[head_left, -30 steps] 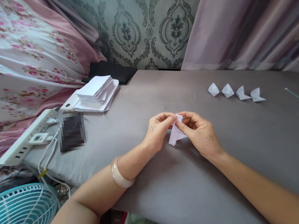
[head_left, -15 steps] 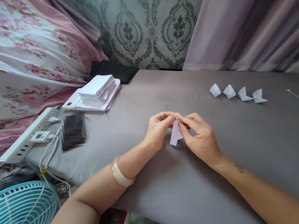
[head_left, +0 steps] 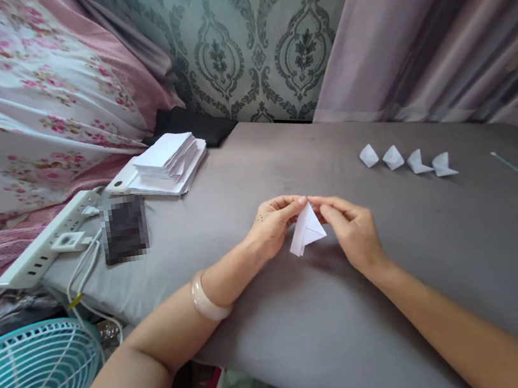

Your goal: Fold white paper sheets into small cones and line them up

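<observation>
My left hand (head_left: 273,223) pinches a piece of folded white paper (head_left: 309,229) near its pointed top, thumb in front. The paper hangs point up, with a triangular flap on its right side and a narrow strip sticking out at lower left. At the paper's upper right edge, my right hand (head_left: 354,229) has its fingers closed, the index finger reaching to the tip; the other fingertips are partly hidden. Several small folded paper pieces (head_left: 393,158) stand in a row on the grey cloth surface (head_left: 399,302) at the right.
A stack of white paper (head_left: 165,159) lies at the back left. Near it are a dark pixelated object (head_left: 124,229) and a white power strip (head_left: 48,239) with cables. A blue fan (head_left: 30,386) stands at lower left. A thin stick (head_left: 505,161) lies far right.
My right thumb has come off the paper's front and shifted right, so the triangular flap now shows. My left hand keeps its pinch at the top. The view has shifted slightly.
</observation>
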A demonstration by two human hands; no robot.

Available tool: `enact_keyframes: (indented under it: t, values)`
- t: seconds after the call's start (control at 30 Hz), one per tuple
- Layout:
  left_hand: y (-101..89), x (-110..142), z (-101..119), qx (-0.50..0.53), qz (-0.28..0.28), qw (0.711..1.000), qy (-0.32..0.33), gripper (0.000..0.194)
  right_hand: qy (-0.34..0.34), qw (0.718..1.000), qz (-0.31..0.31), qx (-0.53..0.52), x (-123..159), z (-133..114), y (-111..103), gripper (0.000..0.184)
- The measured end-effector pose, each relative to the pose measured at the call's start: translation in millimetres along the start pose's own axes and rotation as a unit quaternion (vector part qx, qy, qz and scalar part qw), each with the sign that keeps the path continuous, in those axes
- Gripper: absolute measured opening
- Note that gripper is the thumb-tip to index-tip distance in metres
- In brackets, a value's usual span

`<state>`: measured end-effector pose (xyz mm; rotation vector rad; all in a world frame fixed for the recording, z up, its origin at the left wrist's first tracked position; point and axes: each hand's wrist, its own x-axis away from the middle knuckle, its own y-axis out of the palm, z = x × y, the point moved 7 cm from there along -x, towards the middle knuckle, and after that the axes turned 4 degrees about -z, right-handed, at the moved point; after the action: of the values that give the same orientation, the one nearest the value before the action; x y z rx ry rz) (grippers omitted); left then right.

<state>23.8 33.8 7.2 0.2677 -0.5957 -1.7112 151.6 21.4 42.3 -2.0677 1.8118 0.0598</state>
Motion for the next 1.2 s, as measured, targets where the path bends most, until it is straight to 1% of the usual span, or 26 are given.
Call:
enact_keyframes:
  t: [0.07,0.13,0.2,0.37,0.47,0.53,0.63,0.77,0.83,0.9,0.93,0.97,1.0,1.03,1.07,1.13,1.17,1.2]
  values:
    - [0.1,0.6,-0.9,-0.005,-0.003,1.000,0.005,0.025,0.113,0.986,0.000,-0.124,-1.6,17.6,2.2,0.027]
    - [-0.1,1.1,-1.7,-0.008,0.000,1.000,0.011,0.024,0.169,0.968,-0.009,-0.186,-1.2,27.0,7.2,0.029]
    - [-0.5,1.2,-1.6,-0.016,0.003,1.000,0.023,0.024,0.184,0.963,-0.013,-0.195,-0.6,30.4,10.1,0.030]
    - [-0.9,-0.2,-0.6,-0.047,-0.003,0.998,0.047,0.023,0.159,0.974,-0.002,-0.160,0.1,27.8,8.6,0.034]
    - [-2.2,0.6,1.2,-0.062,0.009,0.996,0.059,0.024,0.148,0.979,-0.010,-0.138,-0.6,25.7,7.8,0.031]
    - [-2.3,2.0,1.6,-0.067,0.018,0.996,0.056,0.024,0.155,0.978,-0.018,-0.141,-1.1,26.8,8.5,0.030]
    - [-2.0,4.4,2.5,-0.092,0.038,0.994,0.052,0.023,0.192,0.963,-0.035,-0.187,-0.3,32.4,13.5,0.030]
    - [-5.1,4.6,5.1,-0.146,0.075,0.984,0.069,0.021,0.264,0.934,-0.048,-0.235,2.9,40.0,20.0,0.031]
    - [-6.0,1.3,3.4,-0.163,0.063,0.983,0.063,0.020,0.294,0.922,-0.052,-0.245,3.8,42.1,21.0,0.032]
    - [-6.2,-2.9,2.4,-0.187,0.032,0.980,0.061,0.021,0.319,0.910,-0.048,-0.258,3.6,44.2,19.7,0.031]
    - [-6.4,-4.3,4.2,-0.207,0.018,0.975,0.073,0.021,0.329,0.906,-0.041,-0.265,3.0,45.4,18.0,0.030]
    - [-6.6,-4.8,8.3,-0.235,0.010,0.967,0.099,0.019,0.335,0.902,-0.034,-0.272,2.1,46.5,16.0,0.029]
    - [-6.0,-3.9,14.6,-0.269,0.005,0.953,0.139,0.017,0.338,0.898,-0.028,-0.279,0.9,47.2,14.2,0.028]
    - [-3.5,-1.4,21.9,-0.309,-0.003,0.932,0.190,0.018,0.339,0.895,-0.025,-0.289,-0.3,47.5,12.6,0.027]
    - [1.4,2.6,28.6,-0.353,-0.018,0.904,0.242,0.022,0.338,0.891,-0.025,-0.302,-1.4,47.3,11.4,0.025]
    - [14.6,12.6,36.5,-0.433,-0.063,0.837,0.328,0.028,0.337,0.880,-0.031,-0.333,-2.5,46.2,11.0,0.022]
    - [20.7,17.2,37.8,-0.461,-0.086,0.808,0.357,0.027,0.338,0.874,-0.035,-0.348,-2.4,45.6,11.3,0.021]
    - [25.3,20.9,38.2,-0.479,-0.105,0.785,0.377,0.025,0.341,0.866,-0.039,-0.363,-1.9,45.2,12.0,0.018]
